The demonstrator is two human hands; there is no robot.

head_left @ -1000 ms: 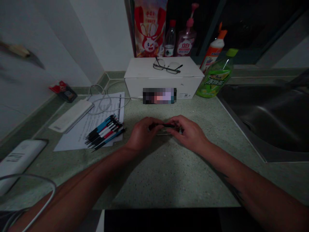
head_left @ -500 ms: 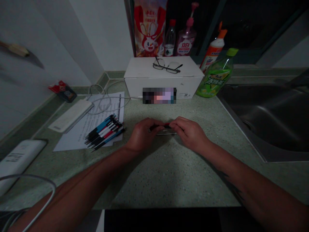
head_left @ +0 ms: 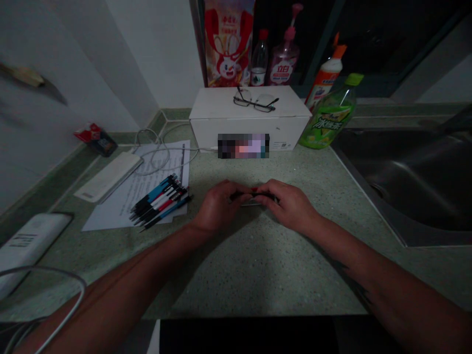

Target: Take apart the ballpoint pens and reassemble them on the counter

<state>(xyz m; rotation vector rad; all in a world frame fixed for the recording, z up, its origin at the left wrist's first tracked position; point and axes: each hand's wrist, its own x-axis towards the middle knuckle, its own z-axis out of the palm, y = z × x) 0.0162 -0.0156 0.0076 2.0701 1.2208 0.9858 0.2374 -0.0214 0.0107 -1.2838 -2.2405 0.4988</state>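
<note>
Both my hands meet over the middle of the green speckled counter (head_left: 258, 265). My left hand (head_left: 217, 206) and my right hand (head_left: 289, 204) each pinch one end of a dark pen (head_left: 253, 195) with a bit of red on it, held level just above the counter. A pale thin piece shows under the pen between my fingers; I cannot make out what it is. A bundle of several blue, red, white and black pens (head_left: 160, 200) lies on a printed sheet of paper (head_left: 125, 206) to the left of my left hand.
A white box (head_left: 250, 120) with eyeglasses (head_left: 255, 101) on top stands behind my hands. Bottles line the back, a green one (head_left: 330, 115) at the sink's corner. The steel sink (head_left: 416, 177) is on the right. A white power bank (head_left: 108, 176) with cable lies left.
My right hand has slid a little left along the pen, closer to my left hand. My left hand has stayed in place.
</note>
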